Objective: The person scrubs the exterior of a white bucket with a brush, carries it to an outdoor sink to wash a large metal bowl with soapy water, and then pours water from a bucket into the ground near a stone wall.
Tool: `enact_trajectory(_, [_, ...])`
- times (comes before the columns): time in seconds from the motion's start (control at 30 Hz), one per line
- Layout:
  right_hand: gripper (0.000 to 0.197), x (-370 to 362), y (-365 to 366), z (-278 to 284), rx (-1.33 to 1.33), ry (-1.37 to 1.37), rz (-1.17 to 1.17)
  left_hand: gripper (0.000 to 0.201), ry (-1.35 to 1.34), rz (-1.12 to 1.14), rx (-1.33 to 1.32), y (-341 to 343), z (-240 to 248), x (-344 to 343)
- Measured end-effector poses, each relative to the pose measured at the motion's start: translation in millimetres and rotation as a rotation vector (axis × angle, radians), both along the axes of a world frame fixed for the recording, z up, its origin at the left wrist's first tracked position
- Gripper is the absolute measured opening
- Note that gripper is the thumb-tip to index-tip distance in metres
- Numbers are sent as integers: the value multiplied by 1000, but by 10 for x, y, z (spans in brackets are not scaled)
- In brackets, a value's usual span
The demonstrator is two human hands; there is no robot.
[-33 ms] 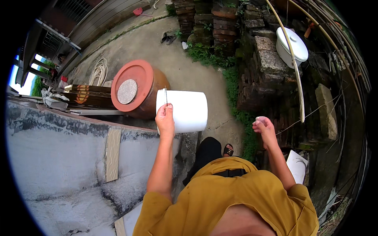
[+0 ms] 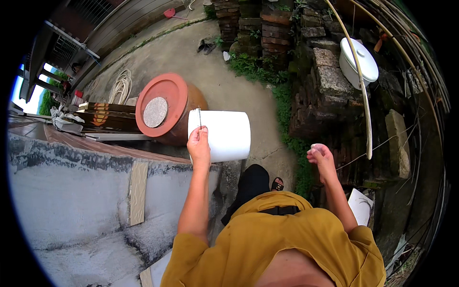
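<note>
A white plastic bucket [image 2: 227, 136] hangs tipped on its side in front of me. My left hand [image 2: 199, 142] is closed at its rim, where a thin wire handle shows between thumb and fingers. The bucket's inside is turned away from view. Off to the right, apart from the bucket, my right hand [image 2: 321, 156] is held up with its fingers curled together. Something small and whitish shows at its fingertips, too small to name. Behind the bucket stands a large brown clay jar [image 2: 195, 103], topped by a reddish round lid [image 2: 174, 88] with a grey stone disc [image 2: 155, 112] on it.
A grey wall [image 2: 86, 191] runs along my left. Stacked bricks [image 2: 330, 76] on the right carry a white lidded pot [image 2: 359, 62], crossed by a long bent stick [image 2: 359, 86]. Green weeds [image 2: 282, 103] edge the concrete ground. A coiled hose [image 2: 121, 87] lies far left.
The view has shifted slightly, so the lidded pot and stick appear a little farther right and lower. Both hands and the bucket keep nearly the same pose.
</note>
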State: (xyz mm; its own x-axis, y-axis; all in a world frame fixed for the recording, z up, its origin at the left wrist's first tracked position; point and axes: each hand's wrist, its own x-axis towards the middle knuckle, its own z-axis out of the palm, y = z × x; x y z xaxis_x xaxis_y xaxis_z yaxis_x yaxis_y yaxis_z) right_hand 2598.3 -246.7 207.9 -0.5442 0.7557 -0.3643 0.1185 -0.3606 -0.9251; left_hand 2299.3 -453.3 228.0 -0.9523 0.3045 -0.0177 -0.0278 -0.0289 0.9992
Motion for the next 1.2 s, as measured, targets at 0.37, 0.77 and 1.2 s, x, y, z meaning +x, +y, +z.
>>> enact_trajectory(0.37, [14, -641, 882, -743, -115, -304, -409, 10, -197, 242, 29, 958, -316, -2148])
enact_trajectory(0.77, [7, -1932, 2155, -2187, -499, -553, -284, 4, -329, 277, 170, 2036, 68, -4805])
enact_trajectory(1.2, [4, -6941, 4945, -1788, -99, -604, 217, 3, -261, 791, 186, 1817, 152, -6837])
